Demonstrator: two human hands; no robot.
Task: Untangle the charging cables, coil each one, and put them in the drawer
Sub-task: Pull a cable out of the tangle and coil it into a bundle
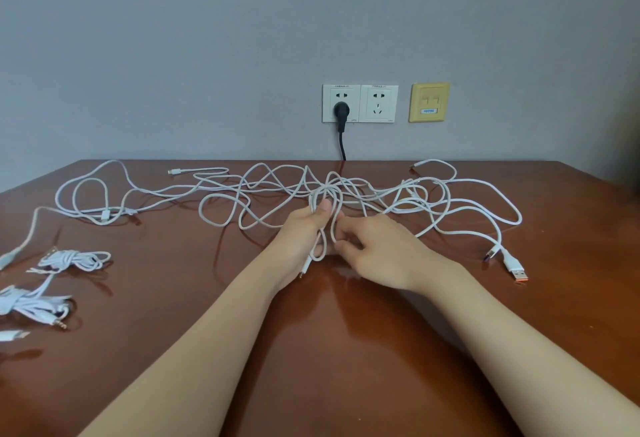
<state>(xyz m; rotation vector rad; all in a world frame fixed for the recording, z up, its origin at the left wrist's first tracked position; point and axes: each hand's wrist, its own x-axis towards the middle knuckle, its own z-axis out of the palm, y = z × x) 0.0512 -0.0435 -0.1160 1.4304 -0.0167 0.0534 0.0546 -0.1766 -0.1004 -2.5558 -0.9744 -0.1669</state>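
A tangle of cables (270, 191) sprawls across the far half of the table (346, 350). At its near middle, the left hand (304, 229) and right hand (381, 253) hold loops side by side. Two bundled cables (74, 260) lie at the near left, and two plug ends (516, 268) at the right. Behind the table, wall sockets (360, 103) sit left of a data panel (429, 102).

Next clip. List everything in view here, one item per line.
tangled cables: several, white, spread across table's far half
coiled cable bundles: two, white, left edge
USB plugs: two, orange-tipped and purple-tipped, right side
table: one, reddish-brown
wall sockets: two, white, on grey wall
black plug: one, in left socket
wall plate: one, yellow, right of sockets
left hand: grips loops of the tangle
right hand: pinches a strand beside it
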